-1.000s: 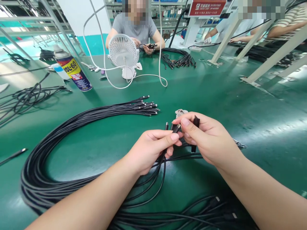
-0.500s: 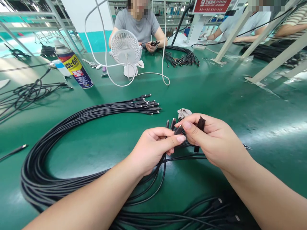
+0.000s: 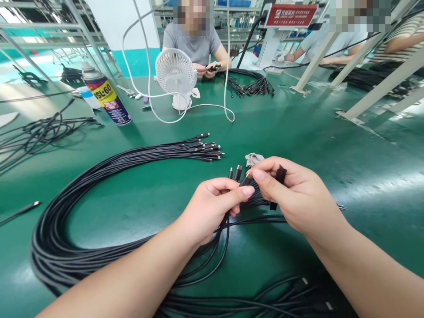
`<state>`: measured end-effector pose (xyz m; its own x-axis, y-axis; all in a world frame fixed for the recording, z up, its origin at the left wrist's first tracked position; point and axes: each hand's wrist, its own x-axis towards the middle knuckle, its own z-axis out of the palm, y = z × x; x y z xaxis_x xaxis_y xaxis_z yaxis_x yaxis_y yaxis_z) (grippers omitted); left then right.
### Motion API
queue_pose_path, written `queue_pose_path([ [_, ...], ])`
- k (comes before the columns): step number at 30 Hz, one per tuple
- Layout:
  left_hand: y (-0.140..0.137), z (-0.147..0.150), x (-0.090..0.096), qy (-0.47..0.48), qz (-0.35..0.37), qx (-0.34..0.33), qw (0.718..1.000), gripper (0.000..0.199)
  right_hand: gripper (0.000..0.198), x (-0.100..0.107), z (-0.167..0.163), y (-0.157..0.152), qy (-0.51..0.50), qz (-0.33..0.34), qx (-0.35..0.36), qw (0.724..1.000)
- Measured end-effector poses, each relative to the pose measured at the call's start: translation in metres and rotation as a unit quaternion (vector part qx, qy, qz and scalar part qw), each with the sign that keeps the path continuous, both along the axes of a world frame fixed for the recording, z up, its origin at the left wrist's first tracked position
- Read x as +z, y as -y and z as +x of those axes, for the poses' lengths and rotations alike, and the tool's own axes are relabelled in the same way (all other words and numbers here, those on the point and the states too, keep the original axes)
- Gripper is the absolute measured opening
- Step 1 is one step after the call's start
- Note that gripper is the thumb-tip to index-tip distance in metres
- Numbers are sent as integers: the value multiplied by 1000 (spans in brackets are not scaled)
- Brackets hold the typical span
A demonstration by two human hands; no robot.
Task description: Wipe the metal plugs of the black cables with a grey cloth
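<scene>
My left hand [image 3: 213, 201] is closed on a black cable connector [image 3: 245, 179], pinched between thumb and forefinger with its metal end pointing up and right. Two more cable plugs [image 3: 238, 172] stick up behind those fingers, their cables hanging below. Thumb and forefinger of my right hand [image 3: 300, 194] meet at the connector's metal tip. A flat black strip [image 3: 281, 175] is tucked among the right hand's fingers; I cannot make out its exact kind. Behind the hands lie more black cables and a crumpled grey cloth [image 3: 254, 159].
A large looped bundle of black cables [image 3: 109, 170] curves across the green table [image 3: 298, 128]. A spray can [image 3: 109, 99], a white fan [image 3: 175, 73] with its cord, and tangled cables [image 3: 43, 132] stand or lie farther back. A co-worker [image 3: 194, 42] sits opposite, handling cable ends.
The view has tilted up slightly, so the scene sits a little lower. Both my hands keep nearly the same pose on the connector. The co-worker opposite has brought both hands together at the cable ends.
</scene>
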<state>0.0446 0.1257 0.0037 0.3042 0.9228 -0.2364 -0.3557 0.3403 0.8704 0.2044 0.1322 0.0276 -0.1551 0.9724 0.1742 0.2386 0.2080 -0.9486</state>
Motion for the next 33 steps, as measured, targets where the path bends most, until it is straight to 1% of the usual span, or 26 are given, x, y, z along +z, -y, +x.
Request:
queue_pose_path([
  [5,-1,0,-1,-4,-9,3,1000,33,17,0,1,-2,1,15,0,1000],
  [7,-1,1,0,-8,-14,10,1000,34,14,1,1,-1,45,28,1,999],
  [9,-1,1,0,-13,-17,19,1000,35,12,1,1,1,127,66,3,990],
  [11,-1,1,0,-14,-21,30,999,36,15,0,1,4,216,126,-1,968],
  [13,-2,2,-1,-14,-23,39,999,37,14,-1,1,6,279,183,-9,943],
  [15,-2,2,-2,-15,-24,41,999,37,11,-3,2,7,321,222,-11,920],
  [17,-3,2,-3,-15,-27,43,999,36,14,-5,2,8,359,262,-15,896],
  [20,-3,2,-4,-14,-29,45,998,33,18,-6,2,9,407,340,-32,847],
  [22,-3,2,-5,-13,-27,43,999,32,20,-5,2,10,426,379,-47,820],
  [24,-3,2,-5,-14,-26,42,999,32,21,-5,1,11,437,396,-62,805],
  [26,-3,2,-4,-16,-26,44,999,32,22,-4,0,11,443,402,-68,798],
  [33,-2,2,-4,-18,-29,47,998,31,24,-5,1,11,455,397,-80,794],
])
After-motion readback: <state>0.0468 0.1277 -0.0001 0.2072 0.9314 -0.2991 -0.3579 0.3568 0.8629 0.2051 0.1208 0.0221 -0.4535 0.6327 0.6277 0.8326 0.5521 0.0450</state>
